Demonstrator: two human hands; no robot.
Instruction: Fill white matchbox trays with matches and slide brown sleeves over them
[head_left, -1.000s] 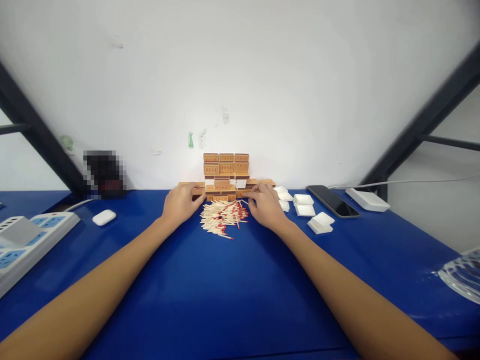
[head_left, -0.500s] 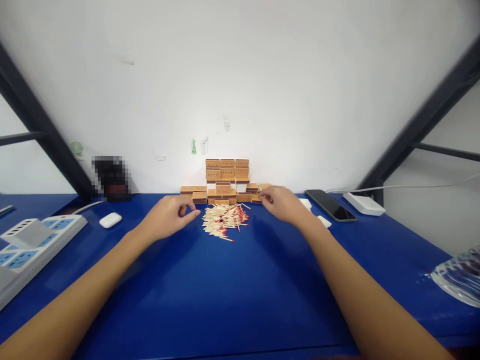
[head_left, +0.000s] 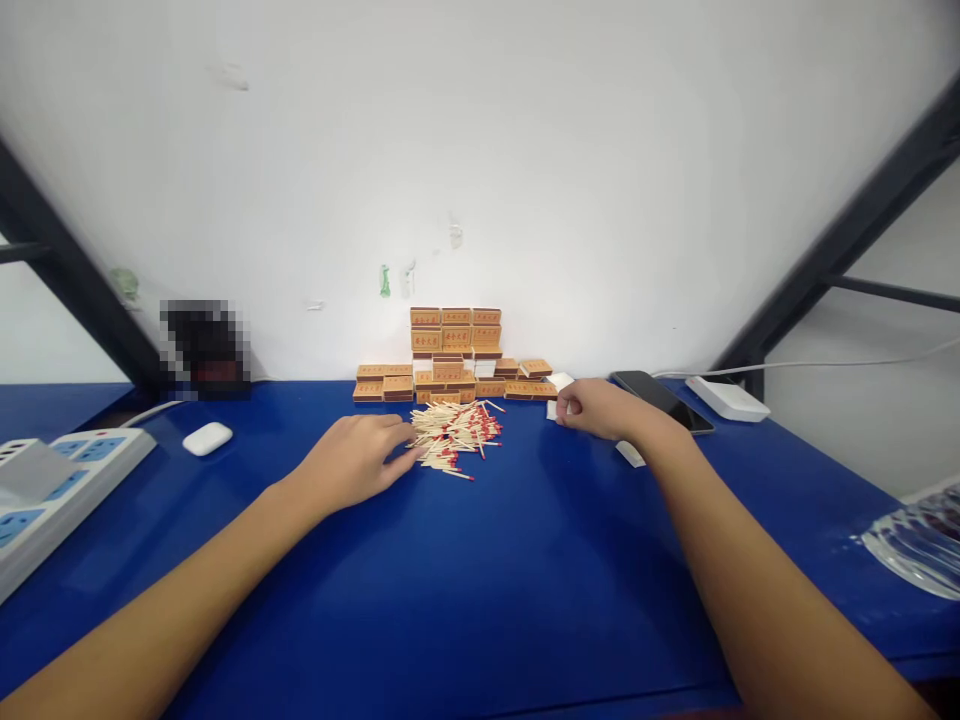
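A pile of loose red-tipped matches point(head_left: 457, 432) lies on the blue table, spread in front of the stacked matchboxes. My left hand point(head_left: 367, 455) rests at the pile's left edge with thumb and fingers apart, the fingertips touching or just beside the nearest matches. To the right of the pile, my right hand point(head_left: 596, 408) is closed in a pinch on a small white piece point(head_left: 552, 410) that looks like a matchbox tray, mostly hidden by the fingers. Another white piece point(head_left: 559, 381) lies behind those fingers, and a further one point(head_left: 631, 455) is under the right wrist.
Orange-brown matchboxes point(head_left: 456, 340) stand stacked against the white wall. A phone point(head_left: 679, 412) and a flat white box point(head_left: 727, 398) lie at the right, a clear plastic bottle point(head_left: 919, 540) nearer. At left are a white earbud case point(head_left: 207, 439) and a power strip point(head_left: 82, 490).
My right hand has moved right, from the matchboxes at the right end of the stack to a small white piece. My left hand has come right and nearer, reaching the pile's edge.
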